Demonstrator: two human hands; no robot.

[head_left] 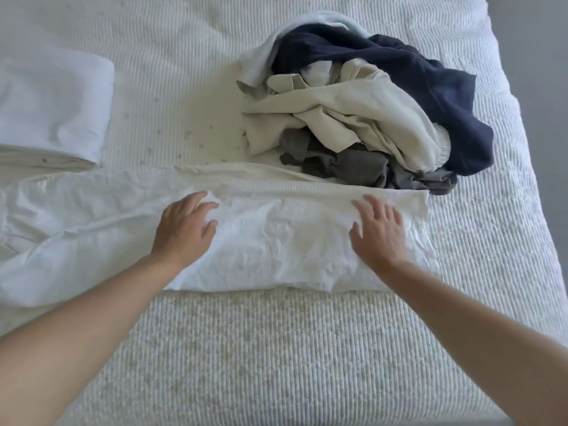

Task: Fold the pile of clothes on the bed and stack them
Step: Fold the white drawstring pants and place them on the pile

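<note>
A long white garment (pixel 276 238) lies stretched across the bed in front of me, folded lengthwise, its left end trailing off toward the left edge of view. My left hand (pixel 184 230) rests flat on its middle with fingers spread. My right hand (pixel 376 229) presses flat on its right part, fingers straight. Behind it, at the centre right, sits the unfolded pile of clothes (pixel 368 118): a navy piece, a cream piece, a grey piece and a white one, tangled together.
A folded white stack (pixel 52 109) lies at the left side of the bed. The white ribbed bedspread (pixel 276 348) covers the whole bed; its right edge (pixel 541 210) drops off toward a grey floor.
</note>
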